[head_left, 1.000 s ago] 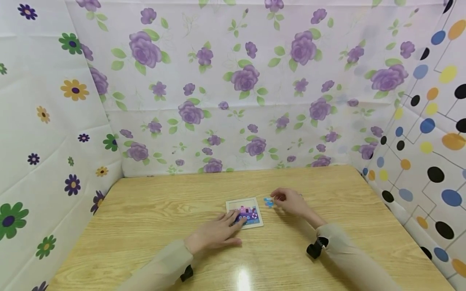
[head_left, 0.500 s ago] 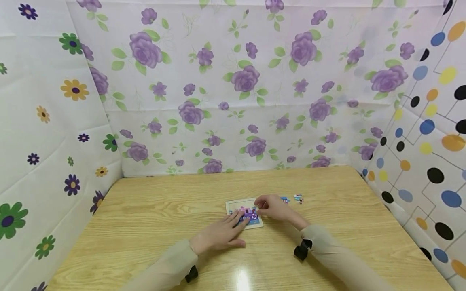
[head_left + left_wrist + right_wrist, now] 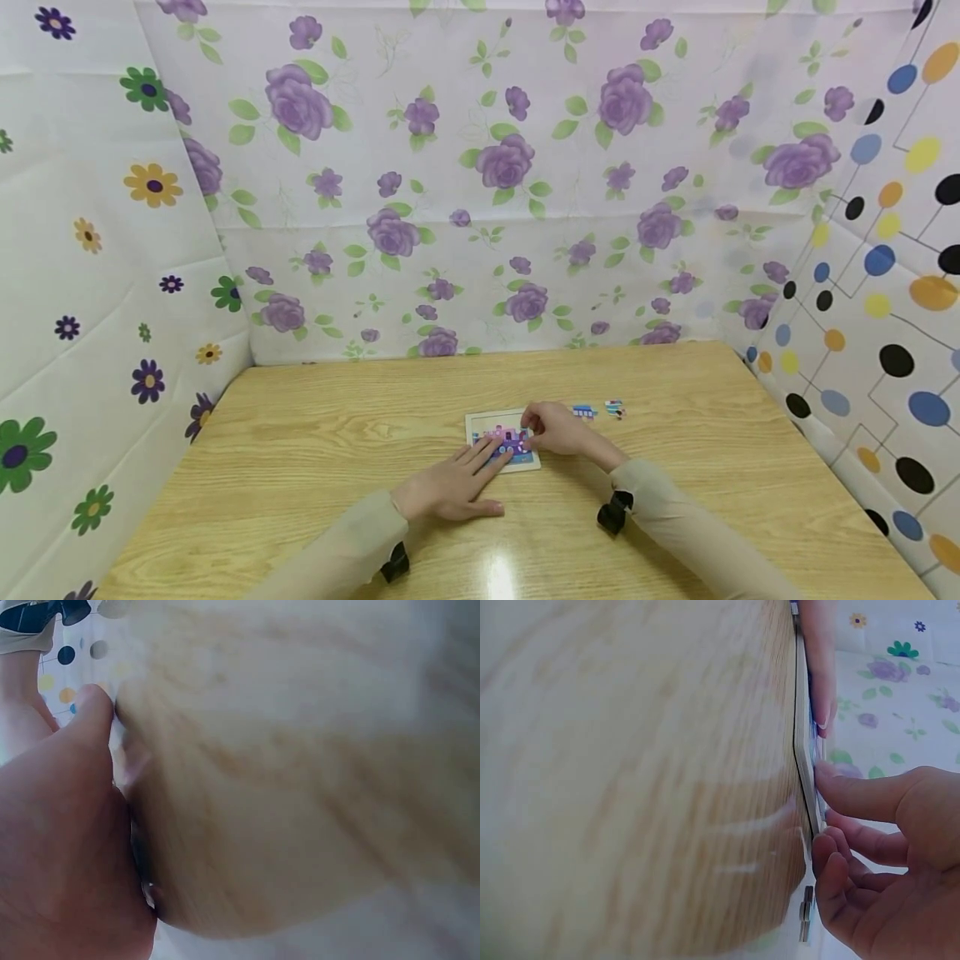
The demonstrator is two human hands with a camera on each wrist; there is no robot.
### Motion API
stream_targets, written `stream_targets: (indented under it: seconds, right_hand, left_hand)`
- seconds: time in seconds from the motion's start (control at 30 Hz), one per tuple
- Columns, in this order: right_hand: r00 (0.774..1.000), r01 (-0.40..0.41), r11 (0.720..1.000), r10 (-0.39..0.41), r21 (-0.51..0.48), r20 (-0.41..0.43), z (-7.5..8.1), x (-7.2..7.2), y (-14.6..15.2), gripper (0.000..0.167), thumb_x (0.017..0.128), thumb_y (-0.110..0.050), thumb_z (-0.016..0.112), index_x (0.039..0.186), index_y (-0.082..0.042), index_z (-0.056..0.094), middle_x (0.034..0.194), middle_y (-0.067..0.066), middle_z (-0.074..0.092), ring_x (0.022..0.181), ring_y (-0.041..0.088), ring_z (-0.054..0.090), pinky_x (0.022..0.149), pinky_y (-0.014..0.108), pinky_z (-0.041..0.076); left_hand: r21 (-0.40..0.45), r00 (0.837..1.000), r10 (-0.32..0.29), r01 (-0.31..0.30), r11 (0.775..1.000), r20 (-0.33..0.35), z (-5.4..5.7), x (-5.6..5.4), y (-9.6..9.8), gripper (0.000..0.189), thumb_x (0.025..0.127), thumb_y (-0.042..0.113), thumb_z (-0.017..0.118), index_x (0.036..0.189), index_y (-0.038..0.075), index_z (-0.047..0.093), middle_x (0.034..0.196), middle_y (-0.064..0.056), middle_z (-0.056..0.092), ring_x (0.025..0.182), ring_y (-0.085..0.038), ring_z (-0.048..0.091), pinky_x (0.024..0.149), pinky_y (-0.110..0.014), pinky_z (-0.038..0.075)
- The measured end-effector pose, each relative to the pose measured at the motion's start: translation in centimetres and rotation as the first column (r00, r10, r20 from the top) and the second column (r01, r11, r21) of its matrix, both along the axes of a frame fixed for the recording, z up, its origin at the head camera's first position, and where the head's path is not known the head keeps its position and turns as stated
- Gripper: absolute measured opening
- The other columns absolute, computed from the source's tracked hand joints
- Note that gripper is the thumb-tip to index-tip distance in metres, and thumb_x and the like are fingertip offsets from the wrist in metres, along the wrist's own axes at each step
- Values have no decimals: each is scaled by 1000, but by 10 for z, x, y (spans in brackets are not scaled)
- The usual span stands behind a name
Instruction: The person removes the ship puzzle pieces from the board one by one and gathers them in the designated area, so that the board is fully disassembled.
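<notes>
A small jigsaw puzzle in a pale frame (image 3: 491, 413) lies on the table, with a pink and purple ship picture (image 3: 513, 436). My left hand (image 3: 453, 485) rests flat on its lower left part, fingers straight and spread. At the upper right corner of the frame, my right hand (image 3: 561, 430) pinches a puzzle piece that its own fingers mostly hide. In the right wrist view the thumb (image 3: 855, 793) sits over the puzzle's surface, the other fingers curled by the frame's edge (image 3: 802, 742). The left wrist view shows the left hand (image 3: 67, 825) low over the wood.
Two loose blue and white puzzle pieces, a nearer one (image 3: 584, 412) and a farther one (image 3: 615, 409), lie right of the frame. Wood-grain table (image 3: 337, 417) surrounds the puzzle. Patterned cloths (image 3: 465, 275) hang at the back and both sides.
My right hand has moved left from beside the frame, taking a blue puzzle piece to the frame's upper right corner. This uncovers two loose pieces. My left hand has shifted slightly right.
</notes>
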State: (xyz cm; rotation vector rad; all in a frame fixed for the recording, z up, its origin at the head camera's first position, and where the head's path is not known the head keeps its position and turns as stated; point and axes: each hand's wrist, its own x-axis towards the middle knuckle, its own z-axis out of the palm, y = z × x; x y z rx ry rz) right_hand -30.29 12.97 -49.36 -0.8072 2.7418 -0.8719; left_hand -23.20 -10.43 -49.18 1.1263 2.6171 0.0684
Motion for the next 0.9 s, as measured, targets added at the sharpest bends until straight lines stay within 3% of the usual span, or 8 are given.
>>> stream_targets:
  seconds: [0.27,0.53,0.7,0.9]
  right_hand:
    - [1000,5,1000,-5,-9,-3,1,1,0,23,82,-11,77,98,-7,61,86,3,61,74,11,52,66,25,46]
    - [999,30,989,-27,-144,21,-2,1,2,12,88,-9,70,96,-8,61,86,2,64,77,10,58,64,23,48]
    - [988,112,964,-82,-243,131,-2,0,7,6,92,-11,65,97,-9,63,87,5,65,75,14,59,61,26,49]
    - [962,186,944,-119,-273,244,-1,0,20,9,95,-16,61,100,-9,65,83,8,64,69,19,57,56,29,46]
  left_hand:
    - [0,1000,14,-14,1000,15,-4,-1,1,82,97,63,36,158,18,3,165,-9,-2,152,-26,0,122,-48,15]
    - [-11,1000,25,-25,1000,-2,-3,0,2,83,96,65,37,158,20,4,165,-8,0,152,-24,2,122,-46,16]
    - [-20,1000,30,-30,999,-10,-4,0,2,83,95,65,37,158,21,4,165,-7,0,152,-24,2,122,-45,17]
    - [0,1000,17,-17,1000,-6,-3,2,1,83,96,63,37,158,19,4,165,-9,0,152,-26,2,122,-48,17]
